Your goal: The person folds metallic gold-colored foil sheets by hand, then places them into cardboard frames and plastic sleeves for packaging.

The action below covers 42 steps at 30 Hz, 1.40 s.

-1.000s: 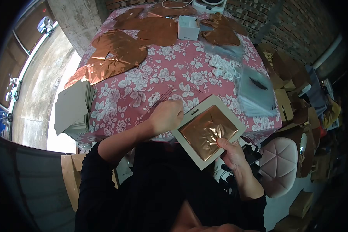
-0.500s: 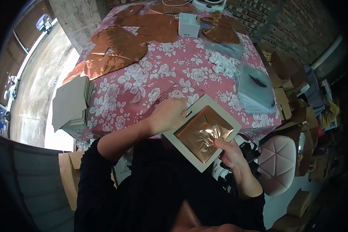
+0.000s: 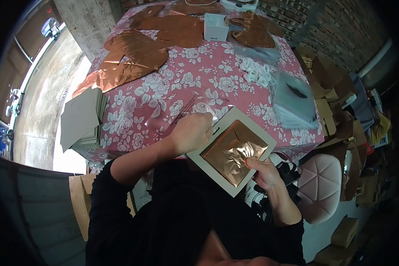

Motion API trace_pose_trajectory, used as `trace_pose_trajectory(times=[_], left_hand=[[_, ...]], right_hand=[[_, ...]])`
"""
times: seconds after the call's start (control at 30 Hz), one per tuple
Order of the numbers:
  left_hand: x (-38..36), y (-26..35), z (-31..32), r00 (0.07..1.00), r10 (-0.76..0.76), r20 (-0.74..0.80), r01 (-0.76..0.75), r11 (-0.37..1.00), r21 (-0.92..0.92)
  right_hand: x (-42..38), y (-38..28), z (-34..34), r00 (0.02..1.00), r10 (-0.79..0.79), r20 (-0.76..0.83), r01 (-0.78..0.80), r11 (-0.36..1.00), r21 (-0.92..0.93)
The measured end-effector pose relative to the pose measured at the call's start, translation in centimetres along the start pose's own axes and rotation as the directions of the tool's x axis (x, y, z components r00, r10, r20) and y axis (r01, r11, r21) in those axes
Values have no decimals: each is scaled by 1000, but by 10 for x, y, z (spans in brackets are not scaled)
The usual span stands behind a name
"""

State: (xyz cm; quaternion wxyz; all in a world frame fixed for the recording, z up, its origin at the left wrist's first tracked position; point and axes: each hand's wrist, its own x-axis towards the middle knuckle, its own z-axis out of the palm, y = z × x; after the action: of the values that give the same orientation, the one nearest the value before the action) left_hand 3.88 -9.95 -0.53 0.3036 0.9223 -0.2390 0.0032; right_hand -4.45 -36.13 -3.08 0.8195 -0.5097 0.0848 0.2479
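A tabletop (image 3: 187, 73) covered in pink cloth with white roses fills the middle of the room. Nearest, off its right edge, is a quilted stool seat (image 3: 321, 188). Grey card sheets (image 3: 80, 119) are stacked at the left edge; opposite lies a pile of clear plastic sleeves (image 3: 292, 113) with a small black item (image 3: 296, 90) on top, and white cord (image 3: 257, 72) just beyond. Farther back, flat copper foil pieces (image 3: 135, 57) spread around a white box (image 3: 216, 29), before a brick wall (image 3: 354, 35).

The grey backing card (image 3: 214, 173) has a hanging slot and carries a folded square of shiny, creased copper foil (image 3: 230, 155). It is tilted at the tabletop's near edge, the right hand (image 3: 266, 173) gripping its lower right side, thumb on the foil. The left hand (image 3: 193, 133), fingers curled, overlaps the upper left side near the slot, beside a clear plastic bag (image 3: 181, 111) with printed lines; whether it pinches the bag cannot be told.
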Motion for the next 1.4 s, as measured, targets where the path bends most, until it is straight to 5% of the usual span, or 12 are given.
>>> trace_pose_trajectory(times=[0.57,1.13,1.4], left_hand=[[-2,14,1,998,58,41,-58,998,5],[-16,14,-1,992,60,108,-82,974,210],[-37,7,-7,990,143,22,-144,957,253]], right_hand=[[8,2,2,996,84,20,-84,996,9],[12,17,21,997,56,52,-59,997,52],[13,23,27,1000,18,5,-19,997,70]])
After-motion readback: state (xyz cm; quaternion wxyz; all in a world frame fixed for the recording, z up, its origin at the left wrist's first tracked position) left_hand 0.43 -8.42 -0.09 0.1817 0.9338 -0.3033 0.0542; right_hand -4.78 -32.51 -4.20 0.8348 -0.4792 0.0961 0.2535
